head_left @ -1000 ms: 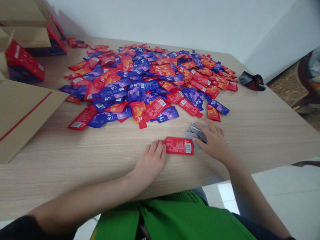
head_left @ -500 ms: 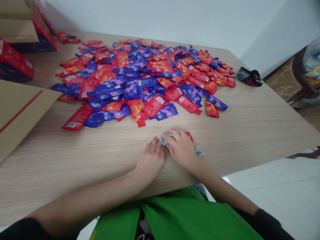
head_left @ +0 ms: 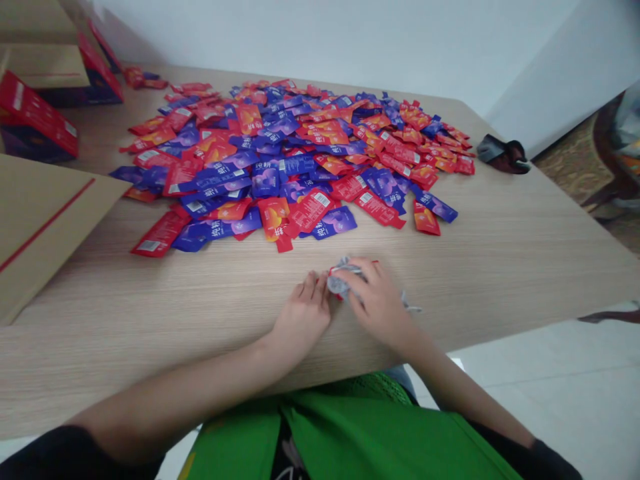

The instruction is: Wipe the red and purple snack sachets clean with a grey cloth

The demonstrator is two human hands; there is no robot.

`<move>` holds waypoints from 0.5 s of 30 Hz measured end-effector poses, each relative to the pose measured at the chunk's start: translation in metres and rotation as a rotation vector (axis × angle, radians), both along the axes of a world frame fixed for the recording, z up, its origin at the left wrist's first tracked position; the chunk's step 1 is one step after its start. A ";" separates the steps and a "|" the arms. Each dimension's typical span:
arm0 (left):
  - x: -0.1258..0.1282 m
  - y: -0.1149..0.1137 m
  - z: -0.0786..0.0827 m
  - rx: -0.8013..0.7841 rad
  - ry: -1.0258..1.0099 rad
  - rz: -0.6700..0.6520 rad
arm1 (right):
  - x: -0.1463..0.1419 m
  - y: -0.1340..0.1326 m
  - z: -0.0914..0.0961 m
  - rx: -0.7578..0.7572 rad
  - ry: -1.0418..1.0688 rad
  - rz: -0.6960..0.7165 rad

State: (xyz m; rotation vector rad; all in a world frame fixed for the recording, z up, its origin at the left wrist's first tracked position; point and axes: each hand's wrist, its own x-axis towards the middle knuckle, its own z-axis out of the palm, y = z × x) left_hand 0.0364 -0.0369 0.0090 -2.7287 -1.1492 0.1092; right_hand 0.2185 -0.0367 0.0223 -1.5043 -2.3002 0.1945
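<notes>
My right hand (head_left: 376, 295) grips a bunched grey cloth (head_left: 336, 285) and presses it down on a red packet (head_left: 339, 297) lying flat on the table. Most of that packet is hidden beneath the cloth and fingers. A loose end of the cloth sticks out to the right of the wrist. My left hand (head_left: 305, 312) lies close beside it, its fingers together and pressing the packet's left end against the tabletop. Beyond both hands spreads a large pile of red and purple foil packets (head_left: 265, 179).
Open cardboard boxes (head_left: 45, 220) with red and purple sides stand at the left. A dark tape dispenser (head_left: 503, 155) sits at the table's right edge. A white wall (head_left: 320, 40) runs behind the table (head_left: 150, 313). A chair (head_left: 605, 153) is at far right.
My right hand has slid slightly to the right with the grey cloth, over the red packet. My left hand stays in nearly the same place. The view has shifted a little.
</notes>
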 end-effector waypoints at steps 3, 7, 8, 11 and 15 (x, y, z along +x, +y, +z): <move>0.001 0.000 0.001 -0.025 -0.001 -0.001 | -0.004 -0.005 -0.009 -0.038 -0.119 0.014; 0.001 0.000 0.001 -0.033 0.000 0.007 | 0.035 0.003 -0.013 -0.057 -0.109 -0.221; 0.001 0.000 0.001 -0.036 0.003 0.006 | 0.044 0.006 -0.012 -0.059 -0.088 -0.267; 0.001 0.000 0.001 -0.041 0.008 0.010 | 0.048 0.008 -0.005 -0.019 -0.008 -0.300; 0.002 0.001 0.003 -0.039 0.017 0.006 | 0.009 -0.002 0.000 -0.014 0.016 -0.087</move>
